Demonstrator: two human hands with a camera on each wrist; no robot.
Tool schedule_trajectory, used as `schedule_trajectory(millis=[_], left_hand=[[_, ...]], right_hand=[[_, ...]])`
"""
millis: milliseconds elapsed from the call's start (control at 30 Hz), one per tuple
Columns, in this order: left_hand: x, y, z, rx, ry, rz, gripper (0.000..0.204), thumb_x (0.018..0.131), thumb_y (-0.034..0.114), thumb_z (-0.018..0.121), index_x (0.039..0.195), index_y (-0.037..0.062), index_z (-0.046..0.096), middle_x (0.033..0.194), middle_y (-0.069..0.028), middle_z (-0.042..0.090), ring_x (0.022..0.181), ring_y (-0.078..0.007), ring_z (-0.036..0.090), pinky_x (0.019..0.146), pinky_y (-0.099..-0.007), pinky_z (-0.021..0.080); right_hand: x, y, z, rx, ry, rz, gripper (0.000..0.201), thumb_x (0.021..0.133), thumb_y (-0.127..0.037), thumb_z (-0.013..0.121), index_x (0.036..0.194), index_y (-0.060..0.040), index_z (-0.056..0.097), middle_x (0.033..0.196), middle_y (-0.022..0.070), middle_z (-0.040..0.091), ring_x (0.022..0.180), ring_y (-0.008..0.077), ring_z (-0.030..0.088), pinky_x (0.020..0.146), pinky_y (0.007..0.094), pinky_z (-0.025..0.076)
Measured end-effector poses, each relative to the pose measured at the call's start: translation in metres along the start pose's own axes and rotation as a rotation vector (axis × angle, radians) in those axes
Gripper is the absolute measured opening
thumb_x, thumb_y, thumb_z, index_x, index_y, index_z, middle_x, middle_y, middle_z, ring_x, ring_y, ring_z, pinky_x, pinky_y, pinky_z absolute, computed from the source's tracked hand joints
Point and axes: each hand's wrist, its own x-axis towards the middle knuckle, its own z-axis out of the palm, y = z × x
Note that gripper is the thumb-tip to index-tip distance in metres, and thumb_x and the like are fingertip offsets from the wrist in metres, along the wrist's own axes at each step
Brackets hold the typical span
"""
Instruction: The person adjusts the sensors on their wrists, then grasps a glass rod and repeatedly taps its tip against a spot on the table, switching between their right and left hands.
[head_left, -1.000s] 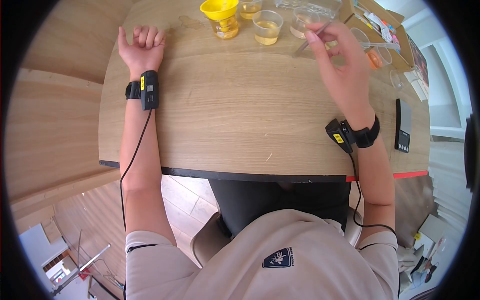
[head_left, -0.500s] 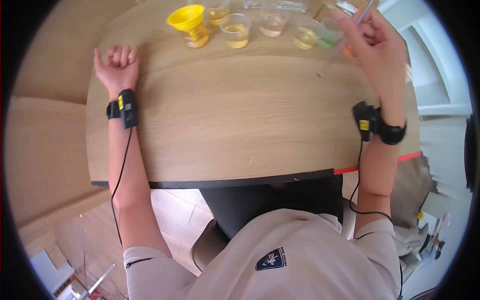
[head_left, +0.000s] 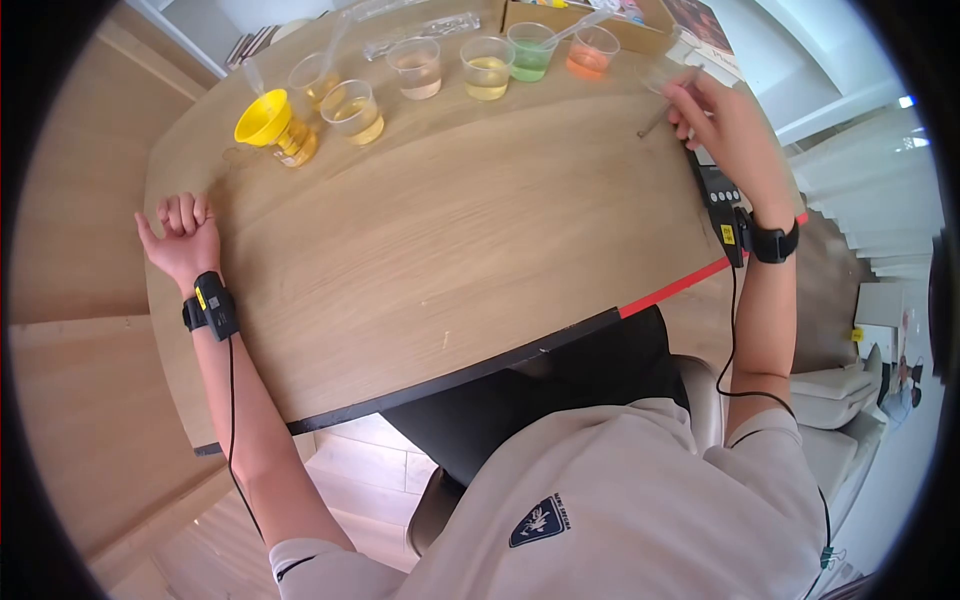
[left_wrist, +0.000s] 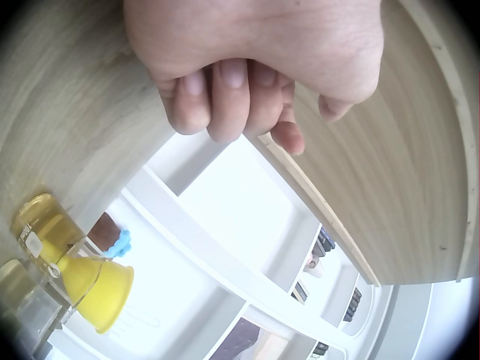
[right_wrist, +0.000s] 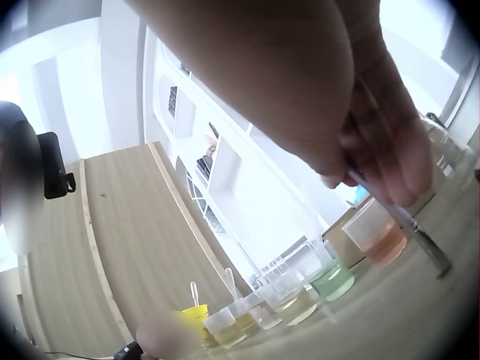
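In the head view my right hand (head_left: 735, 135) pinches a thin metal tool (head_left: 655, 123), its end pointing down and left above the right side of the table. The right wrist view shows the tool (right_wrist: 430, 249) beside the cup of orange liquid (right_wrist: 381, 238). Below the right hand, partly covered by it, lies a black scale (head_left: 722, 190). My left hand (head_left: 185, 245) rests palm up at the table's left side, fingers loosely curled and holding nothing. The nearest thing to it is a yellow funnel (head_left: 263, 118) on a container of amber liquid (head_left: 296, 146).
Clear cups line the far side, among them a pale yellow one (head_left: 487, 75), a green one (head_left: 530, 60) and an orange one (head_left: 590, 60). A clear plastic tray (head_left: 425, 35) and a cardboard box (head_left: 640, 25) stand behind. A transparent cup lies near the right fingers.
The head view has turned, so the cups appear further left and the scale shows again. The right hand has moved right with the tool, away from the cups. The left hand keeps its pose.
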Motion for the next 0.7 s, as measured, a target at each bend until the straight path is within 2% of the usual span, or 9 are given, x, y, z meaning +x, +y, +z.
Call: schedule_trajectory(millis=[167,233,300,400,467,500,567,633,700], left_hand=[[0.002,0.001,-0.002,-0.025,-0.024,-0.020,0.041,0.101,0.039,0.056,0.075,0.0099,0.042,0.062,0.0015,0.021,0.054,-0.0147,0.016,0.057,-0.0322,0.021],[-0.002,-0.003,0.007,0.018,0.093,0.051,0.043,0.101,0.041,0.055,0.074,0.0105,0.041,0.061,0.0025,0.019,0.054,-0.0141,0.016,0.056,-0.0324,0.020],[0.001,-0.004,0.000,0.021,0.093,0.046,0.044,0.101,0.042,0.054,0.073,0.0108,0.041,0.061,0.0028,0.019,0.054,-0.0138,0.016,0.056,-0.0325,0.019],[-0.003,-0.008,0.014,0.022,0.191,0.061,0.046,0.101,0.045,0.053,0.071,0.0115,0.041,0.061,0.0031,0.019,0.054,-0.0130,0.016,0.056,-0.0323,0.018],[-0.002,-0.007,0.015,0.041,0.200,0.041,0.048,0.101,0.046,0.054,0.070,0.0114,0.041,0.061,0.0032,0.018,0.054,-0.0130,0.016,0.056,-0.0322,0.019],[0.000,-0.004,0.009,0.010,0.147,0.026,0.046,0.101,0.044,0.054,0.072,0.0105,0.042,0.062,0.0028,0.019,0.055,-0.0134,0.017,0.056,-0.0322,0.018],[-0.005,-0.003,0.004,-0.022,0.108,0.025,0.044,0.101,0.043,0.055,0.073,0.0097,0.043,0.064,0.0023,0.020,0.056,-0.0138,0.017,0.057,-0.0321,0.018],[-0.007,-0.006,0.012,-0.010,0.114,0.029,0.044,0.101,0.042,0.055,0.073,0.0097,0.044,0.063,0.0021,0.020,0.055,-0.0139,0.016,0.057,-0.0317,0.019],[-0.004,-0.005,0.007,-0.012,0.085,0.018,0.044,0.101,0.042,0.055,0.072,0.0097,0.044,0.063,0.0022,0.021,0.055,-0.0139,0.016,0.057,-0.0312,0.019]], right_hand=[[0.001,0.010,0.011,-0.164,0.072,-0.106,0.029,0.105,-0.030,0.059,0.106,-0.0014,0.064,0.077,0.0052,0.066,0.065,0.0146,0.063,0.063,0.0297,0.051],[0.002,0.005,0.010,-0.287,0.083,-0.135,0.029,0.104,-0.030,0.059,0.106,-0.0008,0.063,0.077,0.0064,0.066,0.064,0.0159,0.062,0.063,0.0298,0.051],[-0.007,-0.014,0.010,0.124,0.005,-0.012,0.029,0.104,-0.030,0.060,0.107,-0.0013,0.063,0.077,0.0064,0.065,0.064,0.0152,0.061,0.063,0.0292,0.050],[-0.006,0.005,0.014,-0.119,0.039,-0.077,0.026,0.105,-0.028,0.059,0.107,-0.0032,0.065,0.077,0.0033,0.065,0.066,0.0099,0.059,0.061,0.0252,0.047],[-0.007,-0.011,0.005,0.074,-0.038,0.059,0.024,0.106,-0.026,0.058,0.112,-0.0050,0.067,0.081,0.0009,0.066,0.068,0.0063,0.057,0.059,0.0221,0.045],[-0.007,-0.019,0.010,0.088,-0.072,0.021,0.024,0.106,-0.026,0.058,0.112,-0.0050,0.067,0.081,0.0009,0.066,0.068,0.0063,0.057,0.059,0.0221,0.045],[-0.008,-0.030,0.014,0.215,0.109,-0.056,0.026,0.107,-0.025,0.056,0.119,-0.0055,0.068,0.087,0.0003,0.067,0.068,0.0061,0.056,0.059,0.0209,0.043],[-0.011,-0.064,0.030,0.193,0.076,-0.076,0.026,0.106,-0.022,0.058,0.121,-0.0045,0.068,0.093,0.0001,0.069,0.071,0.0074,0.059,0.060,0.0212,0.045],[-0.009,-0.082,0.050,0.196,-0.024,-0.272,0.022,0.103,-0.020,0.061,0.117,-0.0052,0.070,0.097,0.0005,0.072,0.075,0.0094,0.063,0.062,0.0225,0.048]])
